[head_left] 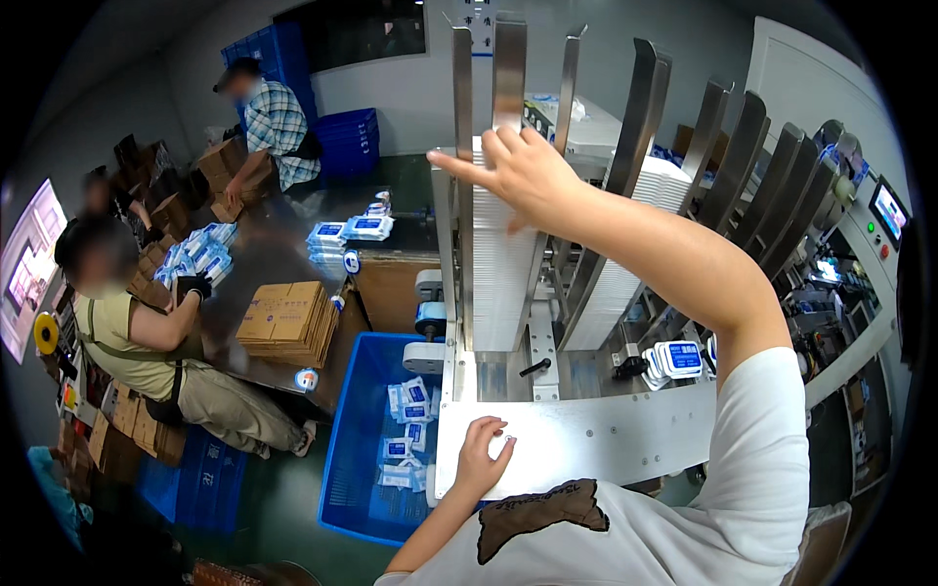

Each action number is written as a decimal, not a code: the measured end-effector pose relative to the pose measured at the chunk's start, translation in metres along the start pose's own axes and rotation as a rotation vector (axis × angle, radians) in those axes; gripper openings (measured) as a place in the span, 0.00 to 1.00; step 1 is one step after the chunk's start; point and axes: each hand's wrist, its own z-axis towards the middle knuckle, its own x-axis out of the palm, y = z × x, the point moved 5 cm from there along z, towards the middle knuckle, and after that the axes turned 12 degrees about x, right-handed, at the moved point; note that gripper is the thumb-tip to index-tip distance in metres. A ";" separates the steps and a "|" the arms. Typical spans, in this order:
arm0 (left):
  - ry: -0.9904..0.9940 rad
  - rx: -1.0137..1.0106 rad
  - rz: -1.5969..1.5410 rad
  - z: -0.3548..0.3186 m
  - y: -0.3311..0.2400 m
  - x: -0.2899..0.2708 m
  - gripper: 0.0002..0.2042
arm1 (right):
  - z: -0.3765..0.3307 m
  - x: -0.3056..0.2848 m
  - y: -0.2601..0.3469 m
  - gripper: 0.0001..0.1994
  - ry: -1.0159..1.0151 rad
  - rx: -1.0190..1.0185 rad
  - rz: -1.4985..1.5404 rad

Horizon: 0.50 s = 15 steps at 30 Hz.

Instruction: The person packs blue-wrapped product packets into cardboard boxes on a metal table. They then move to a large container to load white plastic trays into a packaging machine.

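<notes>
My right hand is raised at the top of a tall stack of thin white plastic pieces held between upright metal guide rails. One finger stretches out to the left past a rail while others bend; I see nothing held in it. Low in front of me, my left hand rests by the left end of a white metal plate, its fingers curved and apart with nothing in them. A second white stack stands to the right, partly behind my right forearm.
A blue crate with several wipes packs stands left of the machine. Beyond it, a table carries flat cartons and more packs. Co-workers stand around that table. White lids with blue labels and a control screen are right.
</notes>
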 end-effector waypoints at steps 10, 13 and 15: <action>-0.049 -0.049 0.056 -0.010 0.005 -0.006 0.13 | -0.048 -0.016 0.014 0.44 0.209 0.027 0.704; 0.033 0.033 0.118 0.001 -0.001 0.013 0.14 | -0.085 0.035 0.009 0.53 0.239 0.030 0.819; 0.040 0.019 0.111 0.000 -0.002 0.021 0.12 | -0.131 0.019 -0.001 0.52 0.255 0.044 1.114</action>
